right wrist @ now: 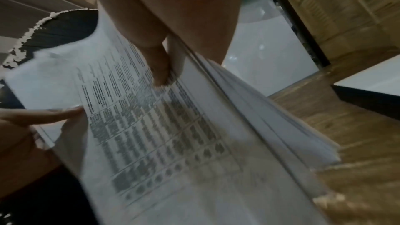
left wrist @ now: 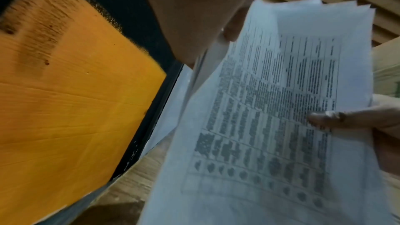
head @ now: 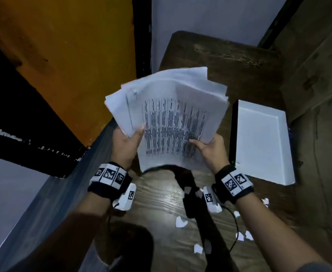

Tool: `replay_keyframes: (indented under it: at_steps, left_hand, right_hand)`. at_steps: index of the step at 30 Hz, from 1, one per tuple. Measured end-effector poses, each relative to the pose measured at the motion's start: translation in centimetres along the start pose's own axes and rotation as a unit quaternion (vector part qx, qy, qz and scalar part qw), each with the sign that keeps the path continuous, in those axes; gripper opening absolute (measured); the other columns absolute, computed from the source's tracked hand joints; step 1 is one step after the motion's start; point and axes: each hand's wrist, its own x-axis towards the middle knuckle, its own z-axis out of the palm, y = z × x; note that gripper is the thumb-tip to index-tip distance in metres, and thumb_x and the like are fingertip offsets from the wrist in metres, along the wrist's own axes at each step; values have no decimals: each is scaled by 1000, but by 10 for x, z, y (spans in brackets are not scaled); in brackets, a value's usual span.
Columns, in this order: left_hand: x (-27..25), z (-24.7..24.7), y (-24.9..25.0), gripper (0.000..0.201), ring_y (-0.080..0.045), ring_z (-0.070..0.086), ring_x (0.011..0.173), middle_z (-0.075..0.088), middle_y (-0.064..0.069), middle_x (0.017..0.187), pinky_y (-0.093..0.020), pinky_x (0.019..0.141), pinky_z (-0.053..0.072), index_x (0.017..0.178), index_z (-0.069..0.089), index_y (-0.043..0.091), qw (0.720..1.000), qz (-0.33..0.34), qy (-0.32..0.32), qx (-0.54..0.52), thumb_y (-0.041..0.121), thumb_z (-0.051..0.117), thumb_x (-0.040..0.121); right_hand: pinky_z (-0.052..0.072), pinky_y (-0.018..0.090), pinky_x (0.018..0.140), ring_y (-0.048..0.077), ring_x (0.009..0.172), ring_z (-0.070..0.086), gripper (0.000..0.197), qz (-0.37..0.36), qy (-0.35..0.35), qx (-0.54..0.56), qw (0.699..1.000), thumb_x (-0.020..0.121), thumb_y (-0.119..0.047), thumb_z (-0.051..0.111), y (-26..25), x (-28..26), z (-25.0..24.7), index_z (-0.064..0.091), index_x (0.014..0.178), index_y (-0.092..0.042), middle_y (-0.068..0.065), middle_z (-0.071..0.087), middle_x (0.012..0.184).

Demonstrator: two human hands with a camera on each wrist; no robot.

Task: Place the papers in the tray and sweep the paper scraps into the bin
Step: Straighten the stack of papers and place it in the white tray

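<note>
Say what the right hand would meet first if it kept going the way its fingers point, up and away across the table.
Probably nothing new: the right hand already grips the papers. Beyond them lies bare wooden table, then the wall. The white tray sits off to its right, outside that line, though depth is uncertain.

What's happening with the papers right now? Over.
Left hand and right hand both grip the papers, lifted off the table. Tray empty, to the right. Paper scraps on the table. Nothing blocking.
</note>
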Motion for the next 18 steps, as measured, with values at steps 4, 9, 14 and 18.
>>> replay_keyframes:
  at_steps: [4, 9, 14, 18]
  left_hand:
    - [-19, -25, -6, 37, -13, 63, 85, 67, -3, 91, -43, 91, 54, 103, 64, -8, 998, -44, 34, 10, 16, 73, 76]
    - [-24, -47, -3, 37, -20, 65, 94, 70, -1, 99, -40, 81, 56, 101, 61, 29, 999, 12, -34, 10, 18, 72, 67]
    - [-22, -57, 1, 47, -19, 62, 100, 63, -5, 108, -35, 86, 51, 113, 52, 23, 996, 42, -72, -34, 11, 68, 70]
    - [-21, -63, 11, 32, -7, 62, 86, 67, 12, 91, -23, 75, 50, 101, 58, 19, 990, 61, -128, 13, 19, 68, 71]
  right_hand:
    - [52, 16, 72, -9, 78, 64, 36, -14, 7, 20, 1000, 79, 9, 68, 8, -31, 19, 64, 90, -25, -17, 71, 80]
    - [51, 14, 77, -7, 86, 67, 38, -4, 4, 32, 999, 75, 13, 69, 9, -42, 27, 64, 101, -15, -25, 73, 84]
    - [53, 18, 77, 3, 90, 64, 55, -31, 13, 51, 998, 75, 17, 63, -4, -40, 24, 56, 107, -28, 1, 66, 99]
    - [51, 28, 76, 4, 80, 63, 41, -50, 39, 26, 998, 75, 12, 68, -12, -34, 23, 64, 88, -27, -11, 69, 83]
